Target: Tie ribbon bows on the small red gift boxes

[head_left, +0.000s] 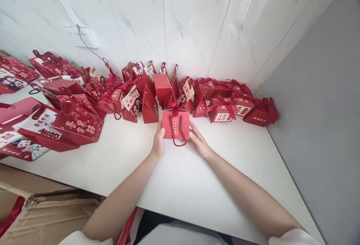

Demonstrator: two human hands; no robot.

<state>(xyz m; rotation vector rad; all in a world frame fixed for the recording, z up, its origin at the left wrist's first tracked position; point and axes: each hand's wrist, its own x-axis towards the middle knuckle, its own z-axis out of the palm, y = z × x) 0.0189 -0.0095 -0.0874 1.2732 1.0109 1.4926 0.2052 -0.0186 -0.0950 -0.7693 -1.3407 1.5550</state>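
A small red gift box point(176, 124) with a dark red cord handle and a ribbon on top stands on the white table point(180, 177) in front of me. My left hand point(159, 142) grips its left side, thumb on the front. My right hand point(199, 141) holds its right side, fingers pressed against the box. Behind it, a row of similar red boxes point(157, 95) lines the wall.
Larger red gift bags point(77, 125) lie at the left of the table. More ribboned red boxes point(225, 110) sit at the right, near the table's edge. Cardboard point(42, 215) lies below the table's near left edge. A wall socket point(84, 37) with a cable is above.
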